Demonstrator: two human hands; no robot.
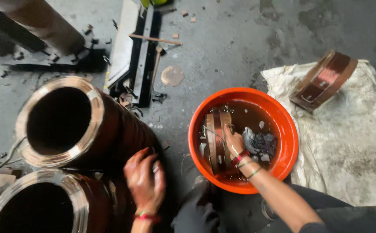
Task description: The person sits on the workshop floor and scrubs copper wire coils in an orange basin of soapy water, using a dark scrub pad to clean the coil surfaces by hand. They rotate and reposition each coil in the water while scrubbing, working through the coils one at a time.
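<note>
The right hand (234, 142) is down inside an orange basin (283, 168) of dark brown liquid, fingers closed on the rim of a copper-coloured ring-shaped coil (217, 140) that stands on edge in the liquid. Just beside the hand, a dark wet rag (260, 143) lies partly sunk. The coil looks rigid and fairly heavy, and slick while wet; its banded rim seems the firmest place to take hold.

The left hand (145, 179), stained reddish brown, rests with fingers loosely spread on the flank of a large copper-coloured cylinder (110, 125) lying on its side, gripping nothing. A second cylinder (80, 203) lies nearer, cut off by the frame's lower edge.

To the right of the basin, a stained pale cloth (352, 129) is spread over the grey concrete floor (231, 47), with another ring coil (324, 80) on its far corner. Dark metal bars (142, 56) and scraps lie farther off. The coil's lower part is hidden by the murky liquid, and the picture is slightly blurred.
</note>
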